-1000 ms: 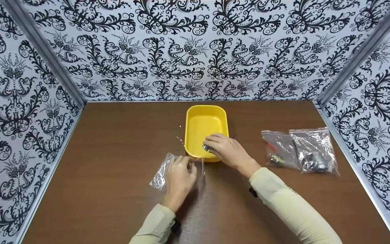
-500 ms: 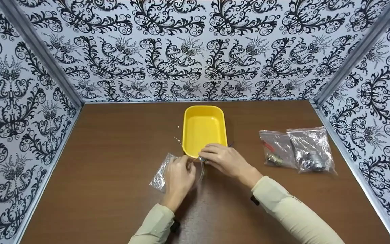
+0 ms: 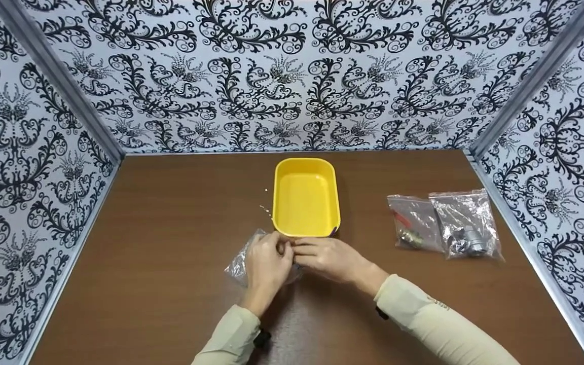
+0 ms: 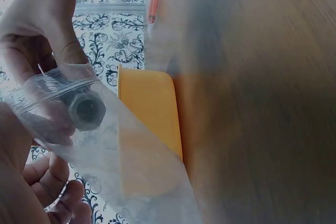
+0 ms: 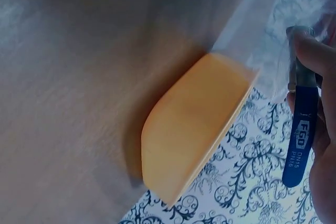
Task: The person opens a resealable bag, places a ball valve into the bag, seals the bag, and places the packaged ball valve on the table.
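Note:
My left hand [image 3: 267, 263] grips a clear zip bag [image 3: 238, 264] by its mouth, just in front of the yellow tray [image 3: 304, 203]. My right hand [image 3: 330, 257] meets it there, holding a small ball valve [image 5: 302, 135] with a blue lever marked DN15 PN16. Through the plastic in the left wrist view, the valve's grey hexagonal end [image 4: 88, 111] shows inside the bag's opening. The blue lever still sticks out along my right palm in the right wrist view. From the head view my fingers hide most of the valve; only a sliver of blue lever shows.
Two more zip bags lie at the right: one with a brass-coloured fitting and a red piece [image 3: 409, 228], one with a larger grey metal fitting [image 3: 469, 238]. Small white specks [image 3: 265, 208] lie left of the tray. Patterned walls [image 3: 282, 76] enclose the brown table [image 3: 180, 228].
My right hand has come from over the tray down and toward the left, bringing the valve into the bag's mouth. My left hand has stayed nearly in place, holding the bag.

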Motion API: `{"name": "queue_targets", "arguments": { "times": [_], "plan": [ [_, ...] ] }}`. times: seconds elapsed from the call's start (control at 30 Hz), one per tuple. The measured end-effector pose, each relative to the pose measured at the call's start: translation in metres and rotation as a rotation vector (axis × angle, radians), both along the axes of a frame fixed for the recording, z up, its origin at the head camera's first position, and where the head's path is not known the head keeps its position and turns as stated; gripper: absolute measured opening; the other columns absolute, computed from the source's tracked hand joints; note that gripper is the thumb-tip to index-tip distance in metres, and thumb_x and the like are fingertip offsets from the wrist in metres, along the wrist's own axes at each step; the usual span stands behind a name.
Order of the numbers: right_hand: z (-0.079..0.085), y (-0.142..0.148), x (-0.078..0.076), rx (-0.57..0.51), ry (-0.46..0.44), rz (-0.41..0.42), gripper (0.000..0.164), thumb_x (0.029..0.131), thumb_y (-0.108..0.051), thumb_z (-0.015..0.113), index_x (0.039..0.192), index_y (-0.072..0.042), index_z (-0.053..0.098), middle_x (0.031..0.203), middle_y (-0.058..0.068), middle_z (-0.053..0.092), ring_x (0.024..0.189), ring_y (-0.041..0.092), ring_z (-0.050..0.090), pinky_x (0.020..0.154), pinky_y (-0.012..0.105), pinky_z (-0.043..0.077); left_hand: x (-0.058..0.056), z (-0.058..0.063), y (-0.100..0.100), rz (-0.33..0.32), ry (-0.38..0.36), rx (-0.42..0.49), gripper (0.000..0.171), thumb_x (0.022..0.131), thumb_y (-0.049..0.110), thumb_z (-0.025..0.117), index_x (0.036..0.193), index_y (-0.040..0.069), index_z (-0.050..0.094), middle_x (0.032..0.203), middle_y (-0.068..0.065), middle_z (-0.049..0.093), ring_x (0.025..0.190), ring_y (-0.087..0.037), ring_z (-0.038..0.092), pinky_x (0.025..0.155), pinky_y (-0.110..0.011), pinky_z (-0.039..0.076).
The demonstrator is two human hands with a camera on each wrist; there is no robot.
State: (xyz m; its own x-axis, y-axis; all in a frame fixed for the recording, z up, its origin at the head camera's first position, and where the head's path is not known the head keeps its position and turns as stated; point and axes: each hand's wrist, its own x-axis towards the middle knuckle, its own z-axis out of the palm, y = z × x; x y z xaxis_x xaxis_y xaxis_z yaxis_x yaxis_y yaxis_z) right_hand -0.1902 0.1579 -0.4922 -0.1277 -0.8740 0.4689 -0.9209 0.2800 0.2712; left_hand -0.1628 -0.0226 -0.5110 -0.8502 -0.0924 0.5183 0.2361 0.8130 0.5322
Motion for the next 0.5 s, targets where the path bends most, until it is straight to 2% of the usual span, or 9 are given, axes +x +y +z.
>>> {"name": "queue_targets", "arguments": {
  "times": [0.13,0.2,0.27,0.4,0.5],
  "plan": [
    [0.0,-0.006,0.005,0.019,0.053,0.043,0.013,0.087,-0.012,0.068,0.1,-0.013,0.073,0.106,-0.002,0.073,0.106,0.016,0.067,0.096,0.027,0.051,0.001,0.002,0.0,0.018,-0.039,0.053,0.003,0.077,0.018,0.071,0.074,0.017,0.07,0.062,0.006,0.06,0.068,-0.018,0.055,0.061,-0.035,0.045],
    [-0.002,-0.009,0.008,0.022,0.05,0.015,0.012,0.088,-0.013,0.067,0.098,-0.014,0.072,0.103,-0.002,0.073,0.104,0.016,0.067,0.094,0.026,0.052,0.001,0.003,0.0,0.026,-0.053,0.072,0.003,0.077,0.019,0.071,0.075,0.017,0.07,0.062,0.006,0.059,0.069,-0.018,0.055,0.061,-0.036,0.044],
    [-0.003,-0.013,0.009,0.004,0.032,-0.051,0.013,0.088,-0.013,0.067,0.099,-0.014,0.073,0.103,-0.002,0.074,0.103,0.015,0.068,0.092,0.026,0.053,0.002,0.002,0.002,0.025,-0.051,0.09,0.004,0.077,0.019,0.071,0.075,0.017,0.068,0.062,0.006,0.058,0.068,-0.018,0.055,0.062,-0.036,0.044],
    [-0.006,-0.018,0.014,-0.058,-0.008,-0.234,0.018,0.083,-0.011,0.07,0.1,-0.013,0.076,0.102,-0.002,0.075,0.098,0.013,0.069,0.086,0.025,0.055,0.006,0.0,0.006,0.014,-0.038,0.116,0.007,0.076,0.016,0.07,0.073,0.017,0.065,0.06,0.006,0.056,0.068,-0.017,0.056,0.062,-0.034,0.045],
    [-0.008,-0.02,0.017,-0.046,-0.016,-0.291,0.015,0.081,-0.01,0.071,0.096,-0.012,0.076,0.095,-0.002,0.074,0.09,0.012,0.069,0.077,0.024,0.056,0.008,-0.001,0.009,0.022,-0.061,0.128,0.007,0.076,0.016,0.069,0.073,0.018,0.063,0.061,0.006,0.055,0.068,-0.016,0.056,0.06,-0.033,0.045]
  ]
}}
